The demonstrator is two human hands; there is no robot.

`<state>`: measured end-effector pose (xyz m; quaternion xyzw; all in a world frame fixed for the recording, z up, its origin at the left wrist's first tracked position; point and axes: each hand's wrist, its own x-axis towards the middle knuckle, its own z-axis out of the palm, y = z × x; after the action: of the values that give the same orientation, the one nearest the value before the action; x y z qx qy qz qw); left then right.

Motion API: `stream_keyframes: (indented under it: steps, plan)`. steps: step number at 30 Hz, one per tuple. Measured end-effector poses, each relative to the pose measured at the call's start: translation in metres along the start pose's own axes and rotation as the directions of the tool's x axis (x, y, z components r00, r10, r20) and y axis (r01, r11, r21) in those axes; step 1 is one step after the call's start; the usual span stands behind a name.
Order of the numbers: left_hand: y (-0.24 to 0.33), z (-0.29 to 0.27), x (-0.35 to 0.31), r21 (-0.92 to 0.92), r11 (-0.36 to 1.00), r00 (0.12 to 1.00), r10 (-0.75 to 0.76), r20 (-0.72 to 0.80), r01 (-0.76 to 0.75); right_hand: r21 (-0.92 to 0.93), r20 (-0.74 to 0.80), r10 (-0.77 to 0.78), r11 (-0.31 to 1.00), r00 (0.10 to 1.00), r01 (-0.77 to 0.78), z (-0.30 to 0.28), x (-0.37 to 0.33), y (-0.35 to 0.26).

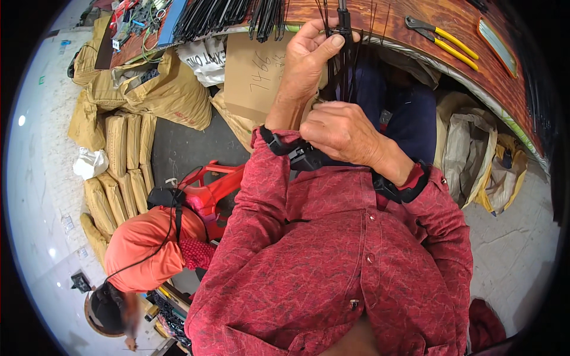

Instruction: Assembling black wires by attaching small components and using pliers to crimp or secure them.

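Upright at the table's edge is a black umbrella frame [344, 59], its shaft and thin ribs bunched together. My left hand [310, 58] is closed on it, thumb and fingers gripping near the collar. Just below, my right hand [344, 133] is closed in a pinch, near the lower ends of the ribs. Whatever its fingers hold is hidden from view. Both wrists wear black bands.
On the brown table [386, 15] lie cutters with yellow handles [445, 44], an orange-rimmed tray [497, 47] and bundled black ribs [214, 21]. Beneath stand a cardboard box [252, 77] and sacks [169, 92]. At left, a person in an orange head covering [148, 249] sits near a red chair [217, 187].
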<state>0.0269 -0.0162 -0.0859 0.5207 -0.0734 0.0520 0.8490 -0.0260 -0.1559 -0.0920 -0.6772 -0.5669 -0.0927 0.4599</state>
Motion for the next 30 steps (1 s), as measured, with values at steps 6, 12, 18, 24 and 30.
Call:
stream_keyframes:
  steps: [6, 12, 18, 24, 30]
  plan:
    - [0.001, 0.004, -0.005, 0.015, 0.998, 0.998, 0.062, 0.016, -0.062, 0.003, 0.081, 0.195, 0.981, 0.978, -0.196, 0.002, -0.013, 0.003]
    - [0.035, 0.016, -0.027, 0.128, 0.989, 0.994, -0.058, -0.093, 0.069, 0.301, 0.232, 0.438, 0.817, 0.869, -0.492, -0.022, -0.02, -0.002]
    - [0.042, 0.013, -0.037, 0.1, 0.989, 0.992, -0.106, -0.065, 0.112, 0.485, 0.08, 0.629, 0.653, 0.773, -0.582, -0.081, -0.019, -0.012]
    - [0.042, 0.022, -0.036, 0.114, 0.987, 0.994, -0.107, -0.032, 0.11, 0.408, -0.302, 0.716, 0.694, 0.629, -0.594, -0.083, -0.013, 0.008]
    - [0.042, 0.011, -0.035, 0.1, 0.989, 0.991, -0.102, -0.081, 0.11, 0.505, -0.339, 0.805, 0.592, 0.487, -0.628, -0.081, -0.022, 0.024]
